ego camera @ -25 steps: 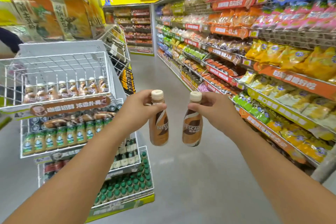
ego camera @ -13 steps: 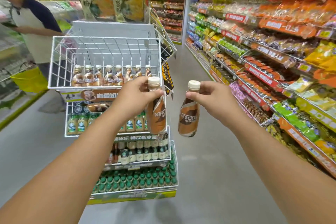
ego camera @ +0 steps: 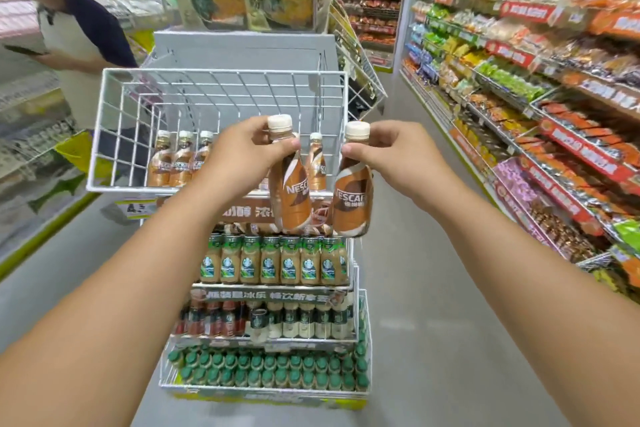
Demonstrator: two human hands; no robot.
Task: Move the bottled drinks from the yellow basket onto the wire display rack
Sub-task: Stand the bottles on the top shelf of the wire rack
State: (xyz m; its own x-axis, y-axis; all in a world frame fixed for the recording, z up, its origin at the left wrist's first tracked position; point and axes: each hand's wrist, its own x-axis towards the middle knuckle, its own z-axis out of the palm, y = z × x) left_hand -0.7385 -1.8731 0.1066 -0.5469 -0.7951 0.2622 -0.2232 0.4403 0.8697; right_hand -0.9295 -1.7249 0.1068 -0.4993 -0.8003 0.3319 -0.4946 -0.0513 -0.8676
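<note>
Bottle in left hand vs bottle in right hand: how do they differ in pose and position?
The left-hand bottle leans, its cap tipped left; the right-hand bottle hangs close to upright. The left-hand bottle's cap sits higher, and it overlaps the top wire basket of the rack, while the right-hand bottle is at that basket's right edge. Shared: brown Nescafe labels, cream caps, each pinched near the neck by the left hand or right hand.

1. Illumination: bright, even, white store light from overhead; colours well saturated.
2. Shadows: soft and faint, with a dim patch on the grey floor (ego camera: 415, 305) at lower centre.
3. Glare: mild sheen on the snack shelves (ego camera: 554, 135) at right.
4. Blur: right and left edges smeared; the centre, including the wire display rack (ego camera: 221, 80), is sharp.
5. Distortion: wide-angle bowing; both forearms stretch large at the bottom corners.
</note>
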